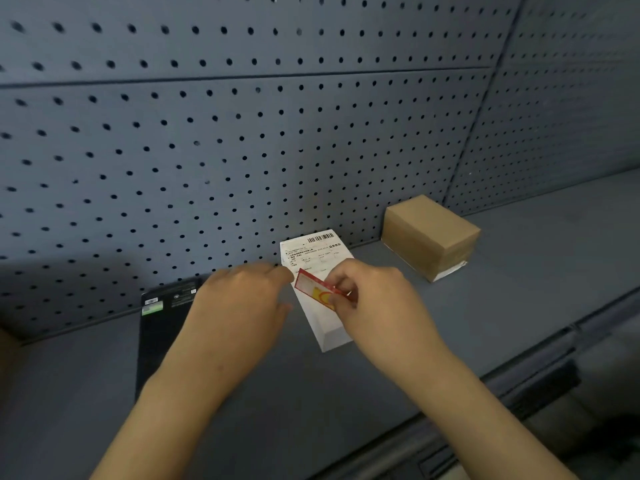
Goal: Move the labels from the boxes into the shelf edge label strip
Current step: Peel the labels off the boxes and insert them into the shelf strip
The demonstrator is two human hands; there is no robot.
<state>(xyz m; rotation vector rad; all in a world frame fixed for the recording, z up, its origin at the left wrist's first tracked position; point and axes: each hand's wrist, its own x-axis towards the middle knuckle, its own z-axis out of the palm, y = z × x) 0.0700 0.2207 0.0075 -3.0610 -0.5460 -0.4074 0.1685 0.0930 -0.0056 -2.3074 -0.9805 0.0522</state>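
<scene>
the right hand [372, 294] pinches a red label [317, 289] between thumb and fingers, its grip closed on the label's right end. the label is tilted, its left end higher, and sits over the top face of the white box [318, 271]; whether it touches the box cannot be told. the left hand [242, 299] is just beside the label's left end, fingers curled loosely and holding nothing, its fingertips near the white box's left edge. the white box lies flat on the shelf [519, 271] close to the back edge, with a printed sheet and barcode on its far end. a black box [166, 327] lies flat to its left, partly hidden under the left forearm. a brown box [429, 233] stands well apart to the right, near the back edge by the pegboard [242, 133]. the label strip [540, 386] runs along the shelf's front edge at lower right.
</scene>
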